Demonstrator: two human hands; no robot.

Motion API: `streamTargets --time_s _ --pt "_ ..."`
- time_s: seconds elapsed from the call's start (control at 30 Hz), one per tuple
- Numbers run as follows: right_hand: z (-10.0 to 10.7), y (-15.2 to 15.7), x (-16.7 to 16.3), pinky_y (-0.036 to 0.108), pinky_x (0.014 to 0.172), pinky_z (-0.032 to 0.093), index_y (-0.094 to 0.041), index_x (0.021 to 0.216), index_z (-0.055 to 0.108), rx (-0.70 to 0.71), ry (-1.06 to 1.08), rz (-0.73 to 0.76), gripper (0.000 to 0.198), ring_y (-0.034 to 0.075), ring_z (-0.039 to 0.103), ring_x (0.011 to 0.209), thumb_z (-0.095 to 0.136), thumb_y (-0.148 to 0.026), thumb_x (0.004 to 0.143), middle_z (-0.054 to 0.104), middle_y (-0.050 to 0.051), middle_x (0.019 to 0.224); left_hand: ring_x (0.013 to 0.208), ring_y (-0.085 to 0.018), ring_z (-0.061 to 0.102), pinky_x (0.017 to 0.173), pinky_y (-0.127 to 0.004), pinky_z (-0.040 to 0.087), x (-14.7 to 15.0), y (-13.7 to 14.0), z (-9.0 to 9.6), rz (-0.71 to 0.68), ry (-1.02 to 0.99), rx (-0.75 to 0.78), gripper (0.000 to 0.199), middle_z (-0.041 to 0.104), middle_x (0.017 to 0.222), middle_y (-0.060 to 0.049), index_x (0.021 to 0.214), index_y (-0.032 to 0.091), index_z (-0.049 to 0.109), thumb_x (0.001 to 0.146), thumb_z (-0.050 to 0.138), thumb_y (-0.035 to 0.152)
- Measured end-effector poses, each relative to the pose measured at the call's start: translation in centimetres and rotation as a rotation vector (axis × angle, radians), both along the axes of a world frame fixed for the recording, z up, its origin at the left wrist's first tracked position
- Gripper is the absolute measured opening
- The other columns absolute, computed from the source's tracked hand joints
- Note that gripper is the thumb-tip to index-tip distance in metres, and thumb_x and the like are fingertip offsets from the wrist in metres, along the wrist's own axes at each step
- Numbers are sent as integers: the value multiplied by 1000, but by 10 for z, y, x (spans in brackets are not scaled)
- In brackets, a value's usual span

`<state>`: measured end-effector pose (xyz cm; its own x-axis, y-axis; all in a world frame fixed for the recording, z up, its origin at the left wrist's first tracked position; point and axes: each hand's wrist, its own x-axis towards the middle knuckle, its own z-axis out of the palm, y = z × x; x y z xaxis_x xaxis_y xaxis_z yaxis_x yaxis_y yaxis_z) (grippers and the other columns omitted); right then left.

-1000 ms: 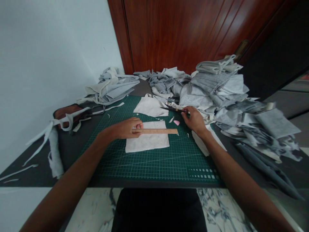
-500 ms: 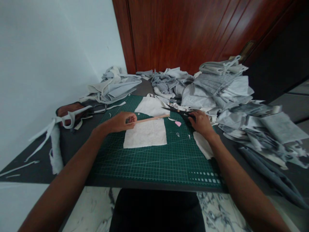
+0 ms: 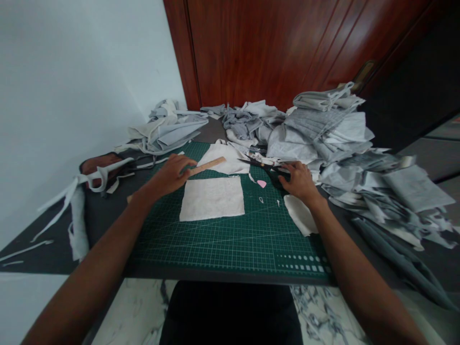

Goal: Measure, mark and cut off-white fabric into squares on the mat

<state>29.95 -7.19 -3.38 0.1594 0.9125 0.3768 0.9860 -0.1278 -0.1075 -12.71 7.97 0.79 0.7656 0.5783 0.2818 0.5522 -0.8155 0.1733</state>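
My left hand (image 3: 171, 173) is closed on a wooden ruler (image 3: 209, 165), which slants up to the right; its other end shows beyond my wrist. Just below lies a rectangular piece of white cloth (image 3: 212, 199), flat on the green cutting mat (image 3: 223, 244). The ruler's far end is over a second white cloth piece (image 3: 230, 159). At the right my right hand (image 3: 299, 181) is closed around the handles of black scissors (image 3: 259, 164), blades pointing left. A pink chip (image 3: 261, 184), maybe tailor's chalk, and small cloth scraps lie between hands.
Tall piles of grey and white cloth (image 3: 323, 129) stand at the right and back. More folded cloth (image 3: 172, 129) is at the back left, near a brown pouch (image 3: 98, 167) with white strips over it. A cream cloth piece (image 3: 300, 214) lies below my right wrist.
My left hand has drawn the ruler left and up, off the edge of the rectangular cloth, and turned it to a steeper slant. My right hand stays at the scissors.
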Motion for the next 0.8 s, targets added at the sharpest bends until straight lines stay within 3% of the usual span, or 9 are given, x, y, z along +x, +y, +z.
streamTargets --time_s 0.17,0.33,0.6,0.7,0.8 --pt "1 1 -18 53 102 47 -7 130 69 -95 -51 -6 50 41 57 119 52 -42 98 65 24 124 134 -32 51 118 -51 37 38 -33 -17 -104 17 -70 46 59 144 -15 144 17 54 108 43 43" --pt "4 6 -11 51 104 47 -8 133 68 -154 -20 44 47 39 58 121 53 -29 93 65 23 126 140 -36 49 122 -52 34 45 -41 -21 -77 76 -87 53 59 141 -19 144 14 54 103 54 48" --pt "7 4 1 49 105 48 -8 134 66 -203 -18 124 55 39 62 119 65 -40 90 67 23 126 107 -32 68 99 -46 51 48 -50 -12 -14 154 -222 31 73 114 -16 114 16 64 98 49 36" --pt "7 2 -2 47 106 49 -8 126 68 -183 -13 146 48 37 64 118 68 -38 89 71 22 121 105 -32 69 98 -44 53 49 -53 -5 -10 95 -254 31 75 114 -15 114 15 66 90 53 28" --pt "9 -1 -8 44 102 52 -10 118 70 -153 4 118 41 34 69 112 72 -34 84 74 19 116 106 -28 70 95 -39 55 48 -55 3 -34 -37 -421 35 76 118 -10 117 17 68 87 50 25"
